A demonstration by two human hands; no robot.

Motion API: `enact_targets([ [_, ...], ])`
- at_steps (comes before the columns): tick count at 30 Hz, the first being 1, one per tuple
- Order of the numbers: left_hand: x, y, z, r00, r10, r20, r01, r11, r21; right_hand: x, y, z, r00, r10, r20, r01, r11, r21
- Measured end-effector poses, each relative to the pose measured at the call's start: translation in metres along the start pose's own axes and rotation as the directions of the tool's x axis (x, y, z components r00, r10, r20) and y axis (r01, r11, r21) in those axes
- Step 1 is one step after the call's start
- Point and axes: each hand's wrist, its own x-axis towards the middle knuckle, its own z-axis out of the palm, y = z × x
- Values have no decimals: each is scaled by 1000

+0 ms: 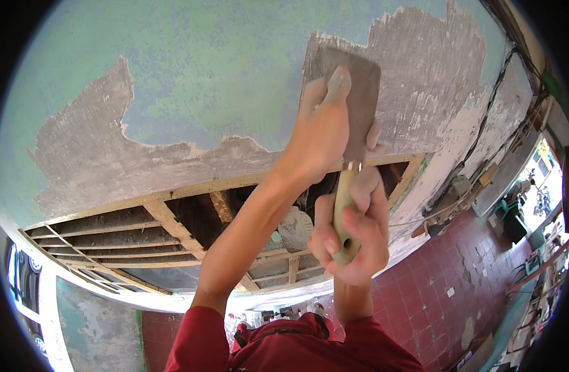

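A wide scraper [363, 93] with a flat grey blade and a pale yellow handle is held up against the painted surface [216, 74]. My right hand [370, 217] is closed round the handle. My left hand [325, 127] grips the blade higher up, its thumb lying along the blade's face; its other fingers are partly hidden. The surface carries peeling green paint with bluish patches. Around and to the right of the blade is a bare grey area [427, 74] with a ragged paint edge, and another grey area [86, 130] lies at left.
Below the painted surface runs an opening with a wooden frame [173, 226] and exposed battens. Dark cables [504, 68] hang along the right side. Red floor tiles [421, 297] show below, with clutter and a bright doorway [542, 180] at far right.
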Motion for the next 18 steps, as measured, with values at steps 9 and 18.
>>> enact_targets([
  [9, 3, -4, 0, 1000, 15, -24, -14, 1000, 9, 0, -8, 1, 1000, 13, 20, -13, 1000, -27],
  [18, -1, -4, -2, 1000, -24, 7, 24, 1000, -15, -3, -2, 3, 1000, 0, 2, 0, 1000, 19],
])
